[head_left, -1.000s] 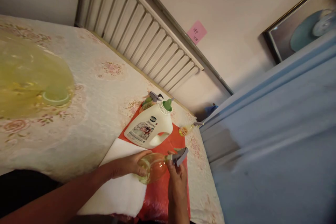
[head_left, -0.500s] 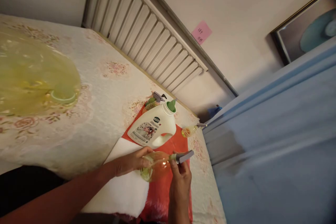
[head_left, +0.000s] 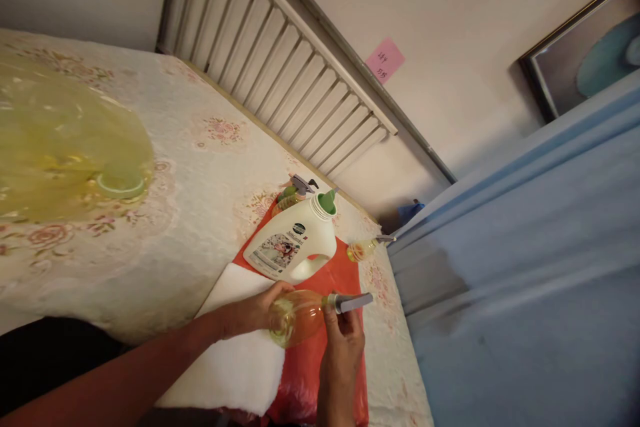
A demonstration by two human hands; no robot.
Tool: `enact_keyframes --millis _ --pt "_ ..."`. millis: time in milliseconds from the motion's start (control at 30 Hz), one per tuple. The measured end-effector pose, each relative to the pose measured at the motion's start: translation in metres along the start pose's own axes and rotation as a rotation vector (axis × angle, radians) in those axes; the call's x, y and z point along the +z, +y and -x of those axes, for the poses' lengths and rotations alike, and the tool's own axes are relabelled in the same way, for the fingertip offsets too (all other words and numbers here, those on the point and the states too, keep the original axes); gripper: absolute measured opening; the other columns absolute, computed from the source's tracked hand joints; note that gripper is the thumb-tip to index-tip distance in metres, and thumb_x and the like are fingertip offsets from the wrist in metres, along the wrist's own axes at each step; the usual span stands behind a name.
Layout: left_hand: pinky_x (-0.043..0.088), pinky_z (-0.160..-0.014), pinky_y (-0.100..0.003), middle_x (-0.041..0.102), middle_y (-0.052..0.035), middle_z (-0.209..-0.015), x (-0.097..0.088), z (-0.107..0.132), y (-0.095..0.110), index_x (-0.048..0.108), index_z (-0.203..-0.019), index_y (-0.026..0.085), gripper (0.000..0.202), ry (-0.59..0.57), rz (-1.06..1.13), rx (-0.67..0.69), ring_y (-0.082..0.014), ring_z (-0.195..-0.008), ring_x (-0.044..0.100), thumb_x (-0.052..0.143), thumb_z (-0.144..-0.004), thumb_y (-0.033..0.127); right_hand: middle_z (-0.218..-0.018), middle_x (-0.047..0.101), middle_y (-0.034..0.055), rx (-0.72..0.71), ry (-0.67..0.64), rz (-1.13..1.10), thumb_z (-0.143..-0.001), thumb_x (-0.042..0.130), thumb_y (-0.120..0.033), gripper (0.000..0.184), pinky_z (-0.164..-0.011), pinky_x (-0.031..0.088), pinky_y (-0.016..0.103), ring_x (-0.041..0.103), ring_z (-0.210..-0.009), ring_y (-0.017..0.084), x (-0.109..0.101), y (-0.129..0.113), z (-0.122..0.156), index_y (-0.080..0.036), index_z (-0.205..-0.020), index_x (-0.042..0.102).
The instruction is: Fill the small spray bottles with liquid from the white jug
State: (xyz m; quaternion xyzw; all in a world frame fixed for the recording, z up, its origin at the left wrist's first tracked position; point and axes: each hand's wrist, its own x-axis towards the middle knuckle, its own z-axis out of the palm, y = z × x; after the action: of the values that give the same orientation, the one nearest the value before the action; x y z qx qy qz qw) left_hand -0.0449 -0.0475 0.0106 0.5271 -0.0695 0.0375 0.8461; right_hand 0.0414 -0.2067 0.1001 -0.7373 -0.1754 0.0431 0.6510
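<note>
A clear yellowish spray bottle [head_left: 303,319] with a grey trigger head lies tilted between my two hands, its nozzle end toward the right. My left hand [head_left: 265,307] is closed around the bottle's base; some fingers are hidden behind it. With thumb and fingers, my right hand [head_left: 344,340] grips the neck just below the trigger head. Right behind stands a cream detergent jug [head_left: 295,240] with a flower label and an open green spout. Beneath the hands are a white cloth [head_left: 235,360] and a red plastic sheet [head_left: 305,380].
Another spray bottle [head_left: 291,195] stands behind the jug, and a small one [head_left: 363,250] to its right. A large yellow plastic bag [head_left: 60,140] rests at left on the flowered tablecloth [head_left: 195,180]. A radiator [head_left: 280,53] runs along the wall; a blue curtain [head_left: 525,267] hangs at right.
The bottle has turned slightly in my hands, and its trigger head has shifted a little right and down. My left fingers have slipped back toward the base. The rest looks the same.
</note>
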Motion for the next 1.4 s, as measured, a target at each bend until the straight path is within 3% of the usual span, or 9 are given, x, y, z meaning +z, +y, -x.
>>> enact_keyframes --millis 133,333,533,733,833,900,1000,1167,1400 --pt "0.047 -0.085 -0.036 0.059 -0.0041 -0.120 0.000 -0.002 -0.005 0.040 -0.130 0.027 0.092 0.043 -0.011 -0.041 -0.0244 -0.106 0.060 0.093 -0.055 0.037 -0.113 0.074 0.0115 0.000 -0.018 0.007 -0.073 0.077 -0.047 0.047 -0.095 0.051 0.040 0.067 -0.108 0.029 0.001 0.004 -0.002 -0.016 -0.107 0.072" --pt "0.048 -0.092 -0.041 0.063 -0.0055 -0.121 -0.004 -0.002 -0.001 0.045 -0.135 0.025 0.080 0.006 -0.044 -0.045 -0.0282 -0.112 0.059 0.085 -0.067 0.041 -0.110 0.074 0.0124 -0.028 -0.005 -0.072 -0.074 0.077 -0.043 0.045 -0.093 0.051 0.040 0.067 -0.107 0.028 -0.006 -0.005 -0.006 -0.013 -0.107 0.072" --pt "0.048 -0.096 -0.042 0.065 -0.0064 -0.124 -0.008 0.000 0.002 0.050 -0.137 0.025 0.077 -0.015 -0.098 -0.041 -0.0320 -0.117 0.057 0.081 -0.070 0.044 -0.089 0.073 0.0066 -0.062 0.077 -0.105 -0.073 0.079 -0.043 0.048 -0.086 0.053 0.040 0.068 -0.081 0.021 -0.023 -0.029 -0.014 -0.012 -0.109 0.069" --pt "0.045 -0.102 -0.044 0.066 -0.0062 -0.124 -0.011 0.000 0.003 0.049 -0.138 0.025 0.077 0.008 -0.137 -0.031 -0.0341 -0.126 0.053 0.080 -0.071 0.048 -0.089 0.070 0.0039 -0.194 0.293 -0.168 -0.081 0.072 -0.041 0.031 -0.078 0.054 0.034 0.067 -0.081 0.018 -0.050 -0.068 -0.027 -0.018 -0.102 0.066" --pt "0.042 -0.106 -0.047 0.063 -0.0064 -0.130 -0.011 0.000 0.007 0.049 -0.137 0.026 0.078 0.029 -0.137 -0.036 -0.0343 -0.129 0.051 0.081 -0.070 0.049 -0.092 0.068 0.0029 -0.268 0.391 -0.258 -0.079 0.074 -0.039 0.027 -0.078 0.054 0.032 0.066 -0.085 0.017 -0.067 -0.073 -0.039 -0.020 -0.096 0.065" --pt "0.039 -0.108 -0.048 0.061 -0.0074 -0.132 -0.010 -0.001 0.009 0.048 -0.136 0.024 0.079 0.039 -0.097 -0.043 -0.0339 -0.129 0.052 0.083 -0.069 0.049 -0.089 0.068 0.0028 -0.252 0.398 -0.185 -0.077 0.075 -0.041 0.030 -0.076 0.054 0.031 0.066 -0.085 0.017 -0.077 -0.065 -0.048 -0.018 -0.095 0.066" --pt "0.038 -0.109 -0.049 0.062 -0.0080 -0.129 -0.010 -0.001 0.010 0.049 -0.133 0.023 0.077 0.022 0.003 -0.031 -0.0328 -0.127 0.053 0.083 -0.070 0.051 -0.078 0.067 0.0016 -0.165 0.236 0.128 -0.071 0.076 -0.047 0.038 -0.067 0.052 0.030 0.064 -0.074 0.018 -0.082 -0.038 -0.062 -0.015 -0.089 0.069" --pt "0.035 -0.113 -0.046 0.051 -0.0079 -0.145 -0.011 0.000 0.009 0.039 -0.143 0.028 0.091 0.030 0.116 0.003 -0.0300 -0.134 0.047 0.088 -0.068 0.043 -0.050 0.047 -0.0070 -0.137 0.028 0.636 -0.068 0.068 -0.051 0.033 -0.052 0.034 0.025 0.045 -0.053 0.013 -0.065 0.015 -0.076 -0.020 -0.059 0.060" --pt "0.034 -0.113 -0.046 0.062 -0.0050 -0.132 -0.009 0.000 0.016 0.051 -0.136 0.025 0.073 -0.017 0.142 0.053 -0.0328 -0.133 0.048 0.084 -0.073 0.041 -0.054 0.060 -0.0031 -0.118 -0.118 0.748 -0.067 0.064 -0.044 0.024 -0.054 0.034 0.027 0.052 -0.053 0.016 -0.043 0.061 -0.089 -0.021 -0.071 0.070"
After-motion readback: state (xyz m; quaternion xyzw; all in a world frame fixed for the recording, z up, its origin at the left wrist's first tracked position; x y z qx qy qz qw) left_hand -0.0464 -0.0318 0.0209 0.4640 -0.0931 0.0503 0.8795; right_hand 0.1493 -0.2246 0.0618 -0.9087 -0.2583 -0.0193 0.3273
